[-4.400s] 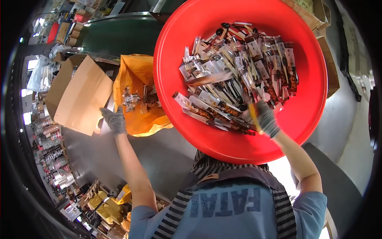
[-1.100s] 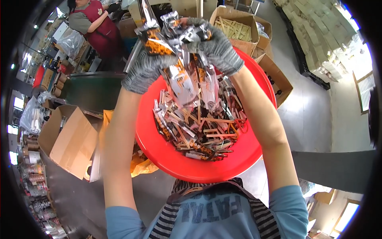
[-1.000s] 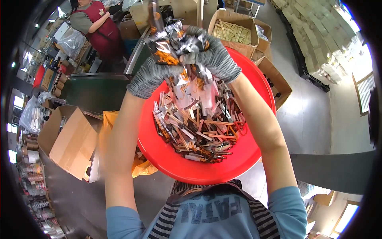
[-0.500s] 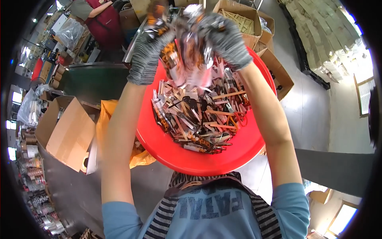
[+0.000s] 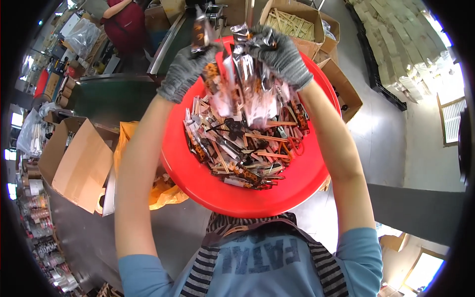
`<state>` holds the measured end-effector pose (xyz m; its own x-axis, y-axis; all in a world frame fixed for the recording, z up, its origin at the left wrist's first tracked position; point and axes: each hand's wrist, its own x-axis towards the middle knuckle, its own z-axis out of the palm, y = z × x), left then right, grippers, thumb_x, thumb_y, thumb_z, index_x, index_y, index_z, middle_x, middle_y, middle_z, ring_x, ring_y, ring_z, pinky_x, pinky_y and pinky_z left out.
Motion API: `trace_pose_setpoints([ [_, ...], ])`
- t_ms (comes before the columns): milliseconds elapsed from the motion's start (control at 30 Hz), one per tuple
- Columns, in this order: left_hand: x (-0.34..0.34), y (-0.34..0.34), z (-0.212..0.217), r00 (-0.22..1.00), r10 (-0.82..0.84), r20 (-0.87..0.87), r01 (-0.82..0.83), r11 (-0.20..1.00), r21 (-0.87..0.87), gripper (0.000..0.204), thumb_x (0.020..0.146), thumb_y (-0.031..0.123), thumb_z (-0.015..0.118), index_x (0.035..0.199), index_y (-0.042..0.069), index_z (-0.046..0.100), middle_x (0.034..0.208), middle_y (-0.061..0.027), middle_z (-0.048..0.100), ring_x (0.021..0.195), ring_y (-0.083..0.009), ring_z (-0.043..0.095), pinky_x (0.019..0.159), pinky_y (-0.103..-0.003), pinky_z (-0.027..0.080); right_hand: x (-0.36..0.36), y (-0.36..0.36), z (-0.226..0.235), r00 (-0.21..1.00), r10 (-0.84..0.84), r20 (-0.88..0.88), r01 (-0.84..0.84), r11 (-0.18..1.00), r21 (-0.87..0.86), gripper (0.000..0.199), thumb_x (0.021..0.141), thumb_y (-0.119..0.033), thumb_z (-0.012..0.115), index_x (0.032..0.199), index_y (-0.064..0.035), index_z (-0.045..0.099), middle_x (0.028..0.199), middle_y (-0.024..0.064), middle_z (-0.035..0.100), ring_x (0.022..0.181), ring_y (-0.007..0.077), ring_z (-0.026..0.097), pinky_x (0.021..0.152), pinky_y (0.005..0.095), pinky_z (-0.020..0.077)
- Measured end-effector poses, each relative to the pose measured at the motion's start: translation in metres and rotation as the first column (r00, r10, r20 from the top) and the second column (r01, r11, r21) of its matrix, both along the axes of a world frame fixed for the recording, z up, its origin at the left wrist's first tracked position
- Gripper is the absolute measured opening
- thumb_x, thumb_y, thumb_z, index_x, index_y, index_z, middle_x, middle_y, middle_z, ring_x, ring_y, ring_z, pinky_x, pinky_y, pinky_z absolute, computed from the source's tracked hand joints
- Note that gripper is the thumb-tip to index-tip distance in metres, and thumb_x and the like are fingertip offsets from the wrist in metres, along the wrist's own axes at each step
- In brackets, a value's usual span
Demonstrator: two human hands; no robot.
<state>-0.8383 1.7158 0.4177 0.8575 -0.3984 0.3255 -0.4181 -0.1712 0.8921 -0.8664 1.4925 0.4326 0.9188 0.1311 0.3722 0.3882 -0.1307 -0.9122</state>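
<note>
Both my hands wear grey knit gloves and are raised over the far part of a large red basin (image 5: pixel 292 185). My left hand (image 5: pixel 184 73) is closed on slim plastic packets (image 5: pixel 200 33) with dark and orange print; one sticks up above its fingers. My right hand (image 5: pixel 286 60) grips the dark, shiny tops of a bunch of similar packets (image 5: pixel 252 86), whose clear lower ends hang over the basin. Motion blurs the packets between my hands. Beneath lies a heap of packets and loose wooden sticks (image 5: pixel 230 161), with a red loop (image 5: pixel 297 147) at its right side.
An open carton of pale wooden sticks (image 5: pixel 296 24) stands beyond the basin, with another carton (image 5: pixel 341 89) to the right. At left are a dark green surface (image 5: pixel 111 101), a cardboard box (image 5: pixel 81 166) and an orange bag (image 5: pixel 166 198). A person in dark red (image 5: pixel 124 24) is at the far left.
My hands have moved slightly apart, my left one outward and down. The packets in my right hand now hang lower and more spread, with a gap showing between the two bunches.
</note>
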Motion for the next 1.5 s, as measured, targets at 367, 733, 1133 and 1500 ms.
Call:
trace_pose_setpoints([
  [367, -0.01, -0.012, -0.016, 0.928, -0.226, -0.295, 0.051, 0.864, -0.501, 0.044, 0.085, 0.014, 0.057, 0.125, 0.005, 0.04, 0.094, -0.0089, 0.06, 0.082, -0.0149, 0.058, 0.071, -0.028, 0.048, -0.015, -0.003, -0.01, 0.998, -0.038, -0.056, 0.043, 0.995, 0.088, 0.022, 0.075, 0.0, 0.067, 0.095, -0.002, 0.058, 0.086, 0.0001, 0.062, 0.079, 0.0063, 0.056, 0.076, 0.0213, 0.0461],
  [733, -0.028, -0.01, -0.05, 0.795, -0.069, -0.603, 0.019, 0.996, -0.09, 0.038, 0.09, 0.036, 0.048, 0.111, 0.004, 0.052, 0.103, -0.0048, 0.056, 0.094, -0.0109, 0.052, 0.078, -0.024, 0.042, -0.029, 0.011, 0.005, 0.97, 0.201, -0.139, -0.126, 0.899, 0.42, 0.033, 0.077, -0.013, 0.069, 0.106, -0.0025, 0.058, 0.095, 0.0045, 0.063, 0.084, 0.0111, 0.057, 0.08, 0.027, 0.046],
  [1133, -0.034, -0.021, -0.007, 0.964, -0.027, -0.266, 0.011, 0.998, -0.062, 0.033, 0.089, 0.03, 0.052, 0.104, 0.002, 0.06, 0.086, -0.0041, 0.06, 0.08, -0.0098, 0.054, 0.073, -0.025, 0.043, -0.019, -0.009, -0.022, 0.83, 0.487, -0.272, -0.223, 0.736, 0.639, 0.037, 0.07, -0.01, 0.074, 0.102, -0.0016, 0.057, 0.091, 0.0091, 0.063, 0.086, 0.0184, 0.061, 0.077, 0.0285, 0.0509],
  [1500, -0.03, -0.011, 0.004, 0.907, 0.108, -0.406, -0.097, 0.994, 0.047, 0.025, 0.074, 0.024, 0.071, 0.088, 0.003, 0.065, 0.064, 0.0028, 0.054, 0.059, -0.0056, 0.046, 0.054, -0.022, 0.038, -0.026, -0.039, -0.034, 0.808, 0.328, -0.489, -0.102, 0.896, 0.433, 0.023, 0.08, -0.019, 0.064, 0.096, -0.0036, 0.06, 0.088, 0.0039, 0.06, 0.081, 0.0105, 0.056, 0.074, 0.0226, 0.0451],
])
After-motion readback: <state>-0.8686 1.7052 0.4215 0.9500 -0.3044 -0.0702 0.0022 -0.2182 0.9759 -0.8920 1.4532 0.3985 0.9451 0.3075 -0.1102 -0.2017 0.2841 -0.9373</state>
